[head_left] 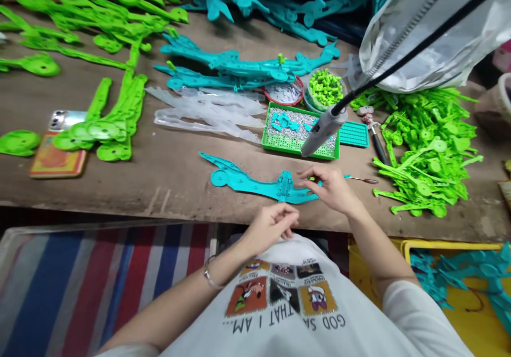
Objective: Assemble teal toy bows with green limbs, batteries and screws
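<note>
A long teal plastic part point(255, 187) lies along the front of the table, with an upright ribbed piece near its right half. My right hand point(333, 189) is over its right end, fingers bent together at the tips. A small bit of bright green shows between them, apparently a small green plastic piece. Close to the table's front edge, my left hand point(273, 226) is curled, just below the teal part and apart from it. Its fingertips point down and inward, so whatever they may hold is hidden.
A green tray point(299, 152) of metal bits stands behind, beside a tub of green pegs point(325, 86) and a red basket point(284, 93). Green parts point(433, 149) are heaped right, near a screwdriver point(363, 180). A grey rod-like device point(323, 131) hangs over the tray. A phone point(59, 155) lies left.
</note>
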Available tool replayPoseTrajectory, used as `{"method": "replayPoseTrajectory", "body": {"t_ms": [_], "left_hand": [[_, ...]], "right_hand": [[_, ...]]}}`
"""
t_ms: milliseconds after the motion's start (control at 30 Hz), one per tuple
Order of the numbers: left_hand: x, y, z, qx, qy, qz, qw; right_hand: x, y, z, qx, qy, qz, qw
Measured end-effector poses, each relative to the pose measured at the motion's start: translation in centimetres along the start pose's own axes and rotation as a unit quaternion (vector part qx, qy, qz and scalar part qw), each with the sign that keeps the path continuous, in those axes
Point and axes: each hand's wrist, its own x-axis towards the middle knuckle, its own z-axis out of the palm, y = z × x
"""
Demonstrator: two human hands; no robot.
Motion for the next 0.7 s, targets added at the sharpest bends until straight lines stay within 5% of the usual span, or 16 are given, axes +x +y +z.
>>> {"method": "replayPoseTrajectory", "body": {"t_ms": [33, 100, 167, 267, 433, 500, 600, 700], "left_hand": [[-0.2, 0.3, -1.0, 0.072, 0.095, 0.097, 0.988], [0.0, 0.8, -2.8, 0.186, 0.239, 0.255, 0.918], [0.5, 1.2, -4.2, 0.240, 0.274, 0.331, 0.870], [1.2, 1.0, -5.6, 0.228, 0.269, 0.342, 0.871], [0.9, -1.1, -7.2, 0.082, 0.362, 0.247, 0.895], [0.4, -2.1, -7.8, 0.067, 0.427, 0.233, 0.871], [-0.2, -3.4, -8.2, 0.204, 0.502, 0.284, 0.791], [-0.1, -4.5, -7.8, 0.369, 0.383, 0.358, 0.767]], "right_hand": [[0.5, -0.2, 0.7, -0.008, -0.010, -0.013, 1.000], [1.6, -0.7, 2.1, -0.027, -0.041, -0.028, 0.998], [2.5, -1.4, 3.7, -0.029, -0.082, -0.023, 0.996], [3.7, -2.6, 5.6, -0.007, -0.100, 0.009, 0.995], [5.7, -4.1, 7.8, 0.040, -0.061, -0.030, 0.997], [6.9, -4.4, 8.9, 0.029, -0.040, -0.064, 0.997], [8.8, -4.3, 11.1, -0.007, -0.007, -0.089, 0.996], [10.4, -3.8, 13.2, -0.049, -0.010, -0.109, 0.993]]}}
